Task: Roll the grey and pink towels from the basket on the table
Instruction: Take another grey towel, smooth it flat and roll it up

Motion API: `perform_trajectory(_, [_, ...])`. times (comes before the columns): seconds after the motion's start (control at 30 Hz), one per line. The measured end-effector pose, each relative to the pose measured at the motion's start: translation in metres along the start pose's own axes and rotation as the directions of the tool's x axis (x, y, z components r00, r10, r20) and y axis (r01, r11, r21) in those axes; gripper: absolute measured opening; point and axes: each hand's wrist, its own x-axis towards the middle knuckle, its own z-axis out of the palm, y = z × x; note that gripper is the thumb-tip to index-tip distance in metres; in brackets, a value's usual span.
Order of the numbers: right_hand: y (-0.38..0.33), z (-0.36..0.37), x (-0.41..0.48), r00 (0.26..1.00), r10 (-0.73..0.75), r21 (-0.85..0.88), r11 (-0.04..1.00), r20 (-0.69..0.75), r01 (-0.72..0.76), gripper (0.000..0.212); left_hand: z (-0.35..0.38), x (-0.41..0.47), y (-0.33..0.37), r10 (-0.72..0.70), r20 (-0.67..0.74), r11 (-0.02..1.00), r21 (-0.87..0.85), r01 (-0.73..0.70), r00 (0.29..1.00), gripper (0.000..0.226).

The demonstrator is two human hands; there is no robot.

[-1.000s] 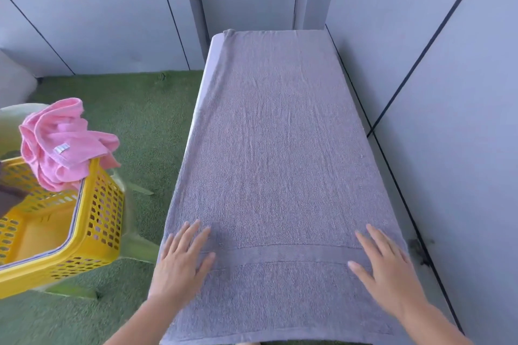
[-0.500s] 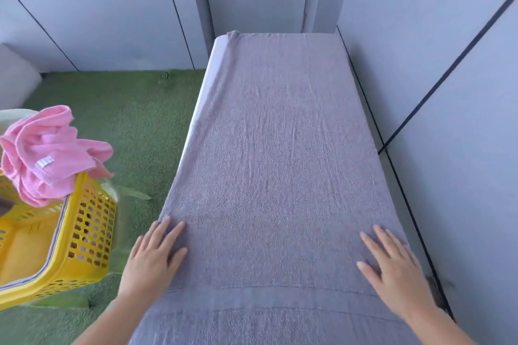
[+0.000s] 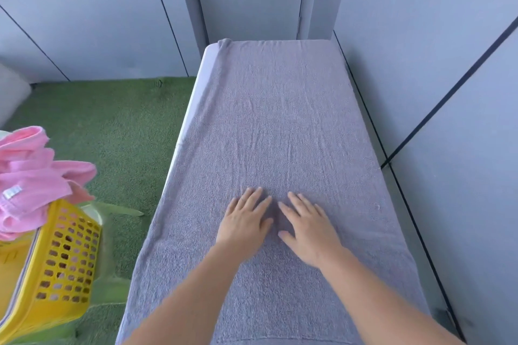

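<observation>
Grey towel (image 3: pixel 280 126) lies flat; left hand (image 3: pixel 244 224) and right hand (image 3: pixel 308 230) press it, fingers spread.

I can read no text, number or brand here. Far to the left of my left hand (image 3: pixel 245 223), the pink towel (image 3: pixel 33 173) carries a small white tag (image 3: pixel 11 193), but any print on it is too small and blurred for me. The yellow basket (image 3: pixel 64 260) under it shows no legible writing.
</observation>
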Motion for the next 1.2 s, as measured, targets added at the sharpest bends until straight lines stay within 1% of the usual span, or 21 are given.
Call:
perform_trajectory(0.07, [0.028,0.002,-0.006,0.998,0.022,-0.003,1.000,-0.051,-0.022,0.066,-0.001,-0.004,-0.037,-0.024,-0.022,0.999,0.029,0.025,0.999,0.057])
perform_trajectory(0.13, [0.074,0.003,-0.023,0.990,0.106,-0.008,0.994,-0.089,-0.107,0.067,-0.005,-0.018,-0.089,-0.130,-0.054,0.990,0.041,0.132,0.990,0.060])
perform_trajectory(0.2, [0.121,0.000,-0.043,0.971,0.216,-0.039,0.975,-0.098,-0.221,0.072,-0.012,-0.034,-0.141,-0.265,-0.080,0.963,0.032,0.268,0.961,0.064])
perform_trajectory(0.27, [0.154,-0.008,-0.051,0.943,0.319,-0.045,0.945,-0.089,-0.324,0.077,-0.022,-0.043,-0.185,-0.389,-0.062,0.921,0.002,0.390,0.919,0.067])
perform_trajectory(0.33, [0.166,-0.018,-0.045,0.921,0.381,-0.033,0.923,-0.076,-0.385,0.077,-0.032,-0.042,-0.206,-0.477,-0.049,0.879,-0.030,0.476,0.878,0.074])
perform_trajectory(0.37, [0.166,-0.022,-0.038,0.916,0.393,-0.023,0.918,-0.083,-0.396,0.078,-0.036,-0.036,-0.207,-0.495,-0.062,0.869,-0.048,0.493,0.867,0.075])
perform_trajectory(0.43, [0.151,-0.032,-0.017,0.921,0.372,-0.005,0.927,-0.113,-0.375,0.078,-0.044,-0.017,-0.188,-0.455,-0.110,0.890,-0.050,0.453,0.883,0.068])
perform_trajectory(0.53, [0.099,-0.039,0.020,0.964,0.241,-0.017,0.970,-0.111,-0.244,0.073,-0.051,0.022,-0.120,-0.255,-0.139,0.967,-0.033,0.253,0.957,0.062])
perform_trajectory(0.63, [0.033,-0.035,0.054,0.993,0.098,0.034,0.995,-0.064,-0.096,0.072,-0.042,0.052,-0.044,-0.075,-0.098,0.996,-0.059,0.069,0.992,0.059])
perform_trajectory(0.7, [0.004,-0.026,0.067,1.000,0.017,0.029,0.999,-0.021,-0.016,0.072,-0.030,0.060,-0.015,-0.005,-0.042,0.999,-0.044,0.003,0.999,0.057])
perform_trajectory(0.73, [-0.001,-0.021,0.069,1.000,-0.003,0.014,1.000,0.003,0.003,0.071,-0.024,0.061,-0.014,0.001,-0.016,1.000,-0.027,-0.002,1.000,0.057])
perform_trajectory(0.8, [0.014,-0.018,0.064,1.000,0.002,-0.011,1.000,0.007,-0.002,0.070,-0.017,0.056,-0.036,-0.042,-0.008,0.999,0.013,0.042,0.999,0.058])
perform_trajectory(0.87, [0.056,-0.020,0.052,0.997,0.072,-0.059,0.996,-0.022,-0.073,0.070,-0.019,0.045,-0.080,-0.148,-0.031,0.988,0.051,0.149,0.989,0.060])
perform_trajectory(0.93, [0.110,-0.025,0.036,0.976,0.214,-0.106,0.970,-0.048,-0.218,0.073,-0.027,0.027,-0.134,-0.289,-0.037,0.954,0.068,0.291,0.957,0.061])
perform_trajectory(0.97, [0.135,-0.029,0.027,0.954,0.297,-0.108,0.948,-0.041,-0.299,0.075,-0.032,0.018,-0.159,-0.365,-0.012,0.929,0.061,0.365,0.931,0.061])
perform_trajectory(1.03, [0.170,-0.037,0.013,0.906,0.423,-0.103,0.902,0.008,-0.420,0.080,-0.044,0.002,-0.193,-0.484,0.043,0.875,0.037,0.483,0.874,0.061])
perform_trajectory(1.07, [0.177,-0.040,0.009,0.889,0.458,-0.105,0.885,0.020,-0.453,0.083,-0.048,-0.002,-0.199,-0.519,0.043,0.855,0.022,0.518,0.854,0.062])
perform_trajectory(1.1, [0.175,-0.042,0.008,0.880,0.474,-0.108,0.876,0.013,-0.470,0.084,-0.049,-0.003,-0.197,-0.533,0.019,0.846,0.012,0.533,0.846,0.062])
perform_trajectory(1.13, [0.165,-0.042,0.009,0.883,0.469,-0.106,0.878,-0.008,-0.467,0.082,-0.049,-0.001,-0.187,-0.522,-0.026,0.853,0.004,0.523,0.852,0.062])
perform_trajectory(1.2, [0.126,-0.038,0.013,0.924,0.379,-0.090,0.920,-0.044,-0.381,0.077,-0.045,0.006,-0.142,-0.423,-0.102,0.905,-0.005,0.425,0.900,0.060])
